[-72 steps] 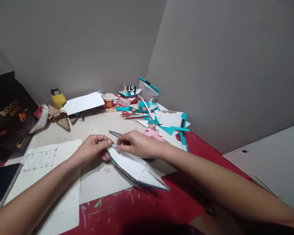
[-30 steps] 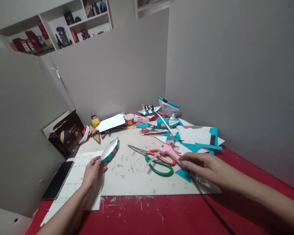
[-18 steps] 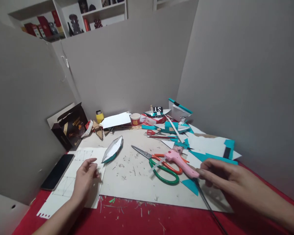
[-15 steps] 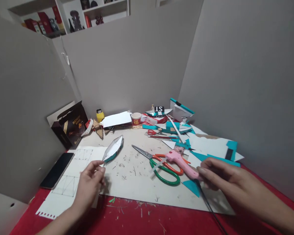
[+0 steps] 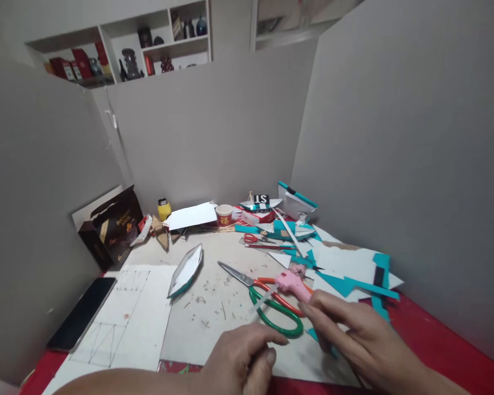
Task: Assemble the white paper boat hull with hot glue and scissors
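My right hand (image 5: pixel 337 323) is closed on the handle of a pink hot glue gun (image 5: pixel 294 284), whose clear glue stick (image 5: pixel 265 299) sticks out toward the left. Large scissors (image 5: pixel 278 302) with one orange and one green handle lie under the glue gun, blades pointing to the far left. My left hand (image 5: pixel 245 354) is just in front of the green handle. Its index finger stretches toward my right hand and I see nothing in it. To the left, a small boat hull (image 5: pixel 186 271), white inside and teal outside, rests on the board, apart from both hands.
A sheet with line drawings (image 5: pixel 138 318) and a phone (image 5: pixel 82 315) lie at left. Behind stand a dark box (image 5: pixel 115 227), a yellow bottle (image 5: pixel 163 209) and a paper cup (image 5: pixel 224 215). Teal and white scraps (image 5: pixel 346 263) cover the right side.
My left hand set the boat hull down on the board, let go, and moved right toward the glue gun. My right hand went from the hull to the glue gun's handle.
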`<state>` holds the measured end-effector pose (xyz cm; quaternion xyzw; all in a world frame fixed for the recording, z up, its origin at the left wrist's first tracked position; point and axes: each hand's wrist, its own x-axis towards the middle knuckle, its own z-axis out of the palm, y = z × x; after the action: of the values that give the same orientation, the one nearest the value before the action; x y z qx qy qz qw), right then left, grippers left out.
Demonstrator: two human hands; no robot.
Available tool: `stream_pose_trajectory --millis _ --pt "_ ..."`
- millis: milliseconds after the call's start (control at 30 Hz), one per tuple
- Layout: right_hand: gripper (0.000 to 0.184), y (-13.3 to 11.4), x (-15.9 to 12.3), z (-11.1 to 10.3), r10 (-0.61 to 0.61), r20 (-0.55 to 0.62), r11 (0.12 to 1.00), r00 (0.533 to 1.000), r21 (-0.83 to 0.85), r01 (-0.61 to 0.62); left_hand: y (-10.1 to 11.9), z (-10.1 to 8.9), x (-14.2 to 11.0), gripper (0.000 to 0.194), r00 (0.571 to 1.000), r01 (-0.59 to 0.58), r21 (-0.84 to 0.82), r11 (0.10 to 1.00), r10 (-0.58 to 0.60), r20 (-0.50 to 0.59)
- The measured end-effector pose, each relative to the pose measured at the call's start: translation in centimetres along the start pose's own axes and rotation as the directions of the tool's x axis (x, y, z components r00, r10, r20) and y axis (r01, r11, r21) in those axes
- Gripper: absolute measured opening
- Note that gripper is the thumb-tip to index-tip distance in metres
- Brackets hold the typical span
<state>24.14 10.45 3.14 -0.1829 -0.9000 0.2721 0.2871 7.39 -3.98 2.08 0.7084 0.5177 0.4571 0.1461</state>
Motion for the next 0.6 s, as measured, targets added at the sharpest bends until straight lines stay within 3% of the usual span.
stream_pose_trajectory --millis 100,200,267,367,467,533,600 --pt "0.033 1.6 -0.1 -1.4 0.093 -0.095 0.991 0.991 -0.089 -0.101 -0.6 0.2 0.1 0.026 0.998 -0.055 0.014 0.998 0.056 -0.027" --pt "0.023 3.3 -1.0 -2.3 0.227 -0.116 0.926 0.967 -0.280 -0.251 -1.5 0.1 -0.3 0.024 0.999 0.032 -0.019 0.999 -0.032 -0.012" --pt "0.025 4.1 -1.5 -2.2 0.301 -0.091 0.851 0.949 -0.424 -0.311 -2.4 0.0 -0.7 0.021 0.996 0.090 -0.052 0.995 -0.090 0.005" --pt "0.023 4.5 -1.8 -1.4 0.355 0.006 0.793 0.935 -0.532 -0.297 -3.2 0.0 -1.2 0.022 0.991 0.134 -0.069 0.989 -0.133 0.032" --pt "0.020 4.6 -1.4 -0.5 0.359 0.050 0.790 0.932 -0.548 -0.274 -3.1 0.2 -1.7 0.027 0.999 -0.034 -0.012 0.999 0.034 0.024" --pt "0.022 4.9 -1.2 -0.1 0.367 0.047 0.788 0.929 -0.547 -0.284 -2.8 0.4 -1.9 0.033 0.975 -0.224 0.023 0.974 0.224 0.006" --pt "0.024 5.4 -1.0 0.3 0.388 0.047 0.781 0.921 -0.547 -0.301 -2.6 0.6 -2.2 0.035 0.939 -0.343 0.035 0.939 0.343 -0.007"
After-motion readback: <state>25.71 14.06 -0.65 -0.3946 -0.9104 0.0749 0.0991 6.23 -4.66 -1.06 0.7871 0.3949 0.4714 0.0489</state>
